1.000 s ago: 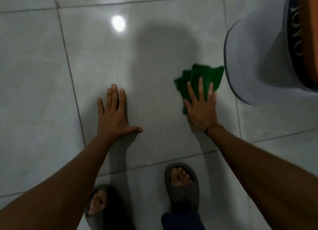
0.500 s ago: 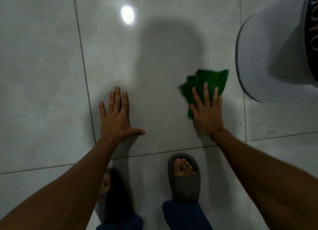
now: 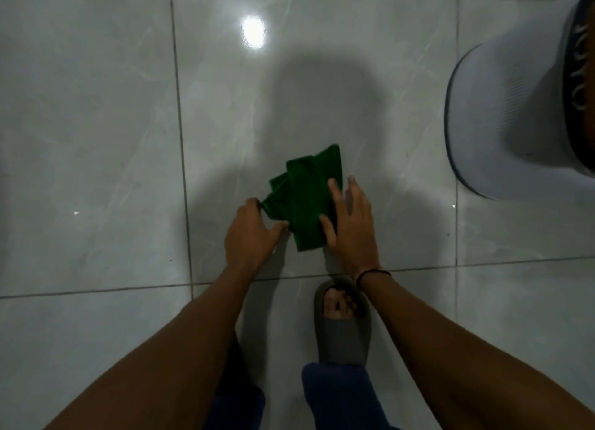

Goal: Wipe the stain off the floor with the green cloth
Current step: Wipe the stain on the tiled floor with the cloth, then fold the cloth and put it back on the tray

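While the green cloth point(image 3: 306, 201) lies folded on the pale tile floor point(image 3: 96, 140), just beyond a grey slipper point(image 3: 343, 330), the left hand point(image 3: 249, 236) pinches its near-left corner. The right hand point(image 3: 352, 227) rests open-fingered along the cloth's right edge, touching it.

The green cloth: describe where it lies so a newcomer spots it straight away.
Start at the big white tub at the right edge, then move left across the pale tiled floor. The green cloth lies crumpled between the left hand and right hand, the only dark green thing there.
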